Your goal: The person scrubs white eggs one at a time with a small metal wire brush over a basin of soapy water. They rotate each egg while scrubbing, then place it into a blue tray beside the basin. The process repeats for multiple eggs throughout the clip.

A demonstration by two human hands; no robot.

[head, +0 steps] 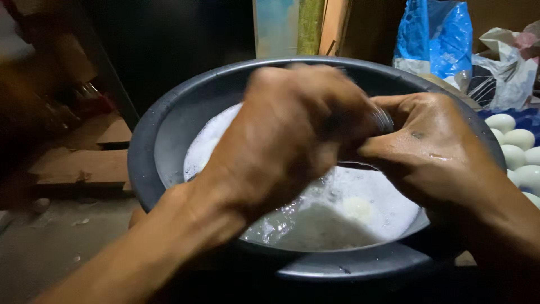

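Both hands [360, 141] meet over foamy basin [169, 129], eggs [514, 149] beside.

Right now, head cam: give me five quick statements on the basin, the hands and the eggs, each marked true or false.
1. Both hands meet over a dark round basin. True.
2. The basin is dry inside. False: it holds foamy, soapy water.
3. White eggs lie to the right of the basin. True.
4. A red bag stands behind the basin. False: the bag is blue.
5. The left hand hangs well apart from the right hand. False: the two are pressed together; what the fingers grip is too blurred to tell.
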